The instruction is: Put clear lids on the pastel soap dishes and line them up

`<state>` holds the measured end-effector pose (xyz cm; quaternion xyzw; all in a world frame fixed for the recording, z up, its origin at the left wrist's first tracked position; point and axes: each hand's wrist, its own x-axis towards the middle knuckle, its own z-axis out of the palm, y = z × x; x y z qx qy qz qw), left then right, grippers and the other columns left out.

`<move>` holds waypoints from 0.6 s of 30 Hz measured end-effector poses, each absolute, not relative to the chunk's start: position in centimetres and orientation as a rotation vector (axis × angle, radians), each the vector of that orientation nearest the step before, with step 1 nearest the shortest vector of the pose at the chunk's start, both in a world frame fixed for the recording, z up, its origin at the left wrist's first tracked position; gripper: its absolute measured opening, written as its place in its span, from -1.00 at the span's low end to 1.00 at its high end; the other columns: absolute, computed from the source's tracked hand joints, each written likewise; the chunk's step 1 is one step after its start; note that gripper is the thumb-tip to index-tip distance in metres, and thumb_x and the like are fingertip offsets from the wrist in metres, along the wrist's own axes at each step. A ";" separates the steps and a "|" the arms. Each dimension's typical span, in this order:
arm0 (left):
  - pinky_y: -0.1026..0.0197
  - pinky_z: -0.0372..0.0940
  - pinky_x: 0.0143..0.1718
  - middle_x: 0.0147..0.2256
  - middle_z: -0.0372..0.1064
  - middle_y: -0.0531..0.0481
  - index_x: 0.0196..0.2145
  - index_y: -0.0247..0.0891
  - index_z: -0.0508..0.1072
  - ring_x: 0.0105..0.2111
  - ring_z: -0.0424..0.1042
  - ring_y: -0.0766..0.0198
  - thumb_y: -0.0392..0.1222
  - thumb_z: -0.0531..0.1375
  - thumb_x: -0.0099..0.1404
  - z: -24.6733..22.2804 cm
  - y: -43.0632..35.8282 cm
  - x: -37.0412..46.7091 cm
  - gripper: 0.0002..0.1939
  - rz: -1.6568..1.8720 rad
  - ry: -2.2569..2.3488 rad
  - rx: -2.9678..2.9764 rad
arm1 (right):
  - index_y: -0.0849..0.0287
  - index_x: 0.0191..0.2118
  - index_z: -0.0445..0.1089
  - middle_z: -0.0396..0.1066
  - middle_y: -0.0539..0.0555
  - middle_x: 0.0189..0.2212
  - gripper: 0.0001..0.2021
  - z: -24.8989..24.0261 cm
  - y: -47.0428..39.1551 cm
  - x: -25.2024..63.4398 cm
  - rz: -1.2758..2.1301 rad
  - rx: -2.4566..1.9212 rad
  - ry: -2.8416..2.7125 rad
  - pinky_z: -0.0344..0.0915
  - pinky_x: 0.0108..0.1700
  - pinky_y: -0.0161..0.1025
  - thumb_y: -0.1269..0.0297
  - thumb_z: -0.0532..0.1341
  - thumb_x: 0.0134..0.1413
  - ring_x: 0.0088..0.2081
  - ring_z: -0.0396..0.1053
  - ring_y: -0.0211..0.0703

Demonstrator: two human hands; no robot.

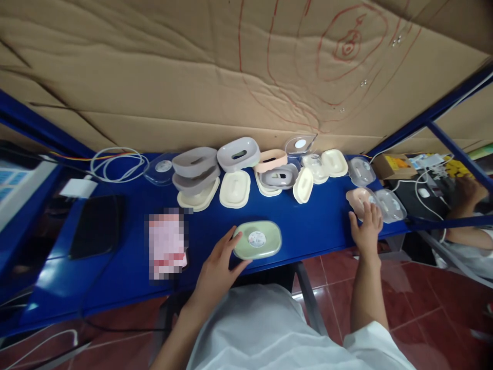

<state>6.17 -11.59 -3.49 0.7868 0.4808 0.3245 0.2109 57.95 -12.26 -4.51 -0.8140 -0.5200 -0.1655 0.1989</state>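
Note:
A green oval box with a clear lid and a round label (265,231) lies near the front edge of the blue table. My left hand (221,259) grips its left end between thumb and fingers. Far to the right, my right hand (366,228) rests on a pinkish dish with a clear cover (356,198), fingers spread over its near side. A clear lid (391,205) lies just right of that dish, and another clear lid (362,171) lies behind it.
Grey dishes (195,160), cream trays (234,189) and a peach dish (271,160) line the back of the table (316,226). At left are a blurred pink item (166,244), a black tablet (95,226) and white cable (115,163). Another person's arm (464,236) shows at right.

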 end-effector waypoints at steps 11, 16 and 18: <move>-0.14 0.49 0.26 0.35 0.39 -0.19 0.41 -0.02 0.27 0.31 0.47 -0.07 0.03 0.39 0.42 -3.4 -11.9 6.7 -0.29 1.021 1.341 2.082 | 0.11 0.58 0.02 -0.14 0.42 0.59 -0.22 -0.8 -10.5 53.7 -0.241 -2.170 -1.534 -0.19 0.48 0.57 -0.20 0.10 0.45 0.60 -0.27 0.43; -0.12 0.45 0.31 0.36 0.39 -0.13 0.40 0.05 0.29 0.32 0.46 -0.04 0.00 0.42 0.39 -2.3 -11.9 7.8 -0.28 0.987 1.194 1.984 | -0.19 0.60 -0.07 -0.21 0.17 0.62 0.01 2.0 -13.4 41.5 0.483 -1.450 -2.222 0.11 0.53 0.27 -0.10 0.47 0.20 0.60 -0.13 0.25; -0.12 0.42 0.33 0.37 0.37 -0.13 0.40 0.07 0.28 0.34 0.44 -0.03 -0.03 0.42 0.39 -1.9 -11.9 8.6 -0.28 0.986 1.109 1.973 | -0.16 0.57 0.04 -0.09 0.19 0.59 -0.03 2.6 -14.0 38.3 0.643 -1.295 -2.274 0.26 0.47 0.14 0.00 0.51 0.17 0.56 0.02 0.19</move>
